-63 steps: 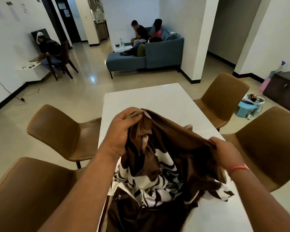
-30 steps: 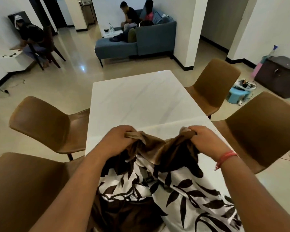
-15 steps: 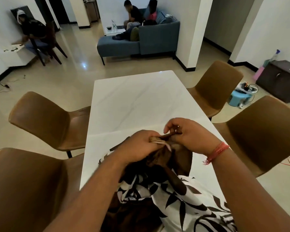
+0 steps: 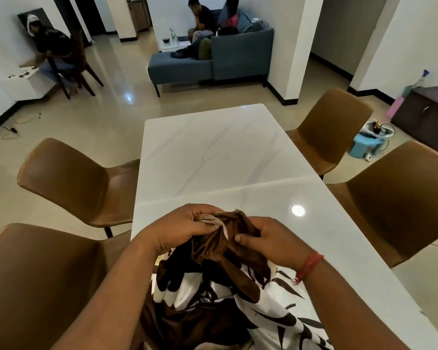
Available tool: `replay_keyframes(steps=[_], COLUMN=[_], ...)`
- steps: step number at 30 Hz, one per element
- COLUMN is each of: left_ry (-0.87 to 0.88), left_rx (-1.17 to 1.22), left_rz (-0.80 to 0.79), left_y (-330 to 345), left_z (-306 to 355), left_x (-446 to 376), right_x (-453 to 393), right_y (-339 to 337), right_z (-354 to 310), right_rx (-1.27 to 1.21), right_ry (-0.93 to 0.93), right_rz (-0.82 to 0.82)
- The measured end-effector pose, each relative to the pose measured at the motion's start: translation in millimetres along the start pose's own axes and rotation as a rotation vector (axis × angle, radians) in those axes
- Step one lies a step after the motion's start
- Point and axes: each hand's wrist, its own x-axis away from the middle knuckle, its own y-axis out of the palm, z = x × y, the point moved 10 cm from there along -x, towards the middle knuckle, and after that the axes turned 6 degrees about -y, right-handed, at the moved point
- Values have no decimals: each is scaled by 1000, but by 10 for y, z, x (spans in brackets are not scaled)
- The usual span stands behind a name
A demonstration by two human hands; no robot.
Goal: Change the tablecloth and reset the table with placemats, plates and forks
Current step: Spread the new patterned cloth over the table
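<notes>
Head view, near end of the worktop. The tablecloth, brown on one face and white with dark leaf print on the other, lies bunched at the near edge of the worktop, its lower folds running out of frame. The left hand has its grip pressed together on a brown corner with a pale hem, held just above the worktop. The right hand, beside it, pinches the same gathered brown fold, the fingers curled into the cloth.

Handling, as judged: the cloth appears thin, light, limp and somewhat glossy, so it will sag and slide unless taken by hem or corners; two corners of one short edge would be the sound place to hold before spreading it toward the far end of the worktop.

Not legible: which edge the hands hold, the cloth's full extent, and whether it is tangled. No placemats, plates or forks are in view; the rest of the worktop is bare. Brown chairs flank the worktop on both sides.
</notes>
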Motion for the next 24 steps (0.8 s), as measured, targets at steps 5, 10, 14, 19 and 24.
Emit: replay_keyframes(steps=[5,10,14,19,24], left_ry=[-32,-33,-17,-10,-112], left_rx=[-43,-10,28,-115,-357], left_rz=[-2,126,295,367,316], left_y=[19,-173,-441,-577,-689], left_z=[-131,-148,-176,-151,-283], left_x=[-31,10,50,95,181], right_x=[37,162,210,340,1032], right_y=[-88,-425,-358,-875,-1966], right_z=[122,276,386,608,883], right_rx=[-240,-270,71,377,-494], right_ry=[28,70,97,157,274], right_rz=[193,389,-11,142,1029])
